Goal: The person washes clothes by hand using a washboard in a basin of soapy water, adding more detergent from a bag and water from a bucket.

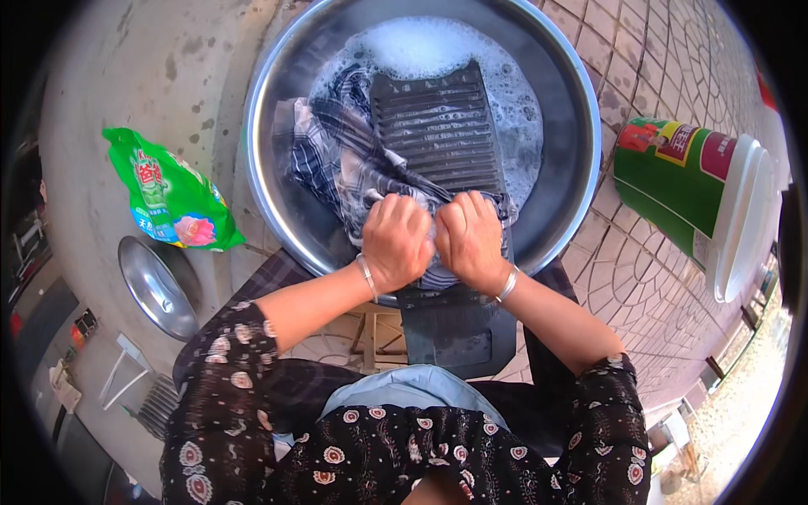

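Note:
Both fists press close together on a wet plaid cloth garment (353, 145), dark and white, bunched over the lower part of a dark washboard (435, 126). My left hand (398, 237) grips the cloth, and my right hand (470, 240) clenches another part of it just beside. Most of the garment trails to the left of the board into the water. The ridged washboard leans in a large metal basin (581, 113), its lower end sticking out over the near rim. White suds (423, 47) float at the far side. The cloth inside my fists is hidden.
A green detergent bag (170, 196) bearing writing stands left of the basin, with a small metal bowl (158, 287) nearer me. At right is a green bucket (669, 177) with a white lid (742, 218). Under the basin shows a wooden stool (379, 338) on paving tiles.

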{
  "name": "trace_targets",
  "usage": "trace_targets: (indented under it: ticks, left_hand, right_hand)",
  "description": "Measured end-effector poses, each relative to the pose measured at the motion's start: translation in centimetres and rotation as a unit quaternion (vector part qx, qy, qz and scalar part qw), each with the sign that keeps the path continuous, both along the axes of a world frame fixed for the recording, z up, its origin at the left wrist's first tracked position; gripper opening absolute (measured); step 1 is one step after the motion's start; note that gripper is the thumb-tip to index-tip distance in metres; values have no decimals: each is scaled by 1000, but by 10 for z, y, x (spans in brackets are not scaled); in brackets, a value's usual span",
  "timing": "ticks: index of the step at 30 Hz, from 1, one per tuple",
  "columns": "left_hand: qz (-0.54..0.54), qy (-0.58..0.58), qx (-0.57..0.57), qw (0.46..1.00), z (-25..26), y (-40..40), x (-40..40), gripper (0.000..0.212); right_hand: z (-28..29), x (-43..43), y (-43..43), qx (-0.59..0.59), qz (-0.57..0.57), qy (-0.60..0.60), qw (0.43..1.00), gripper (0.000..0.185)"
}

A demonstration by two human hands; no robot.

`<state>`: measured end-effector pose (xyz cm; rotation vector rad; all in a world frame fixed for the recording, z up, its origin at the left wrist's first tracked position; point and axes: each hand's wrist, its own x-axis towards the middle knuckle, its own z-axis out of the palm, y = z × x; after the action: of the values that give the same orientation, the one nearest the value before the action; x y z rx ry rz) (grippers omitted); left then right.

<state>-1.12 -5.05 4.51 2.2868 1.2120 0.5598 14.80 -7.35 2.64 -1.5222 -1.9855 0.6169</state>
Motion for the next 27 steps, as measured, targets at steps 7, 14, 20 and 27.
trace_targets:
  ticks: [7, 14, 20, 27]
  left_hand:
    - [208, 177, -46, 961, -78, 81, 53, 18]
    - [-38, 5, -1, 999, -5, -13, -7, 19]
    - [137, 133, -15, 982, -77, 78, 42, 19]
    - [0, -12, 7, 1000, 7, -12, 3, 12]
  right_hand:
    - [-72, 3, 90, -131, -164, -171, 963, 28]
    - [13, 0, -12, -20, 7, -23, 999, 17]
    - [-61, 1, 90, -120, -165, -168, 964, 23]
    - [16, -2, -14, -24, -17, -22, 999, 12]
